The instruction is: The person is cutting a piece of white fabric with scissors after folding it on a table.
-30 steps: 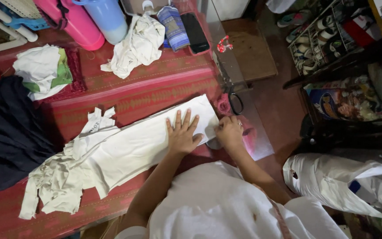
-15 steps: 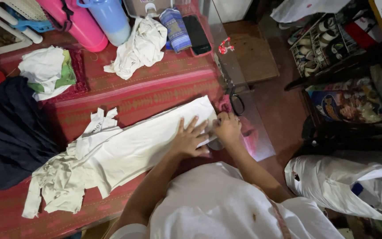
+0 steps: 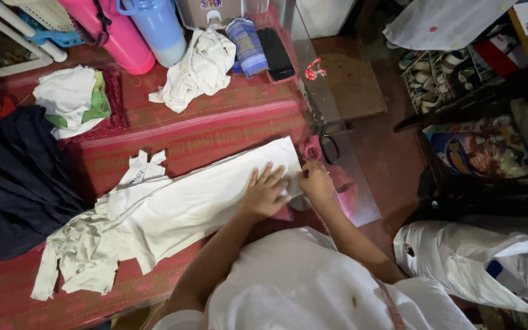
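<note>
From the head camera, looking straight down: a long white garment lies stretched across the red patterned counter, running from a crumpled, bunched end at the near left up to a flat, squared-off end at the right. The cloth is off-white, smoothed and folded into a neat band through its middle and right part, while the left end breaks into loose flaps and wrinkles, with a small collar-like piece sticking up at its far edge.

The left hand presses flat on the right end of the garment, fingers spread open and palm down. Just beside it, the right hand sits at the garment's right edge, its fingers curled in and pinching the cloth's corner. The two hands are almost touching.

Right of the hands, black-handled scissors lie at the counter's edge on a clear plastic sheet. Far across the counter, a crumpled white cloth lies in a heap, next to a rolled blue patterned cloth and a black phone. A pink flask and a blue jug stand at the far edge. At far left sit a white and green bundle and a dark navy garment.
</note>
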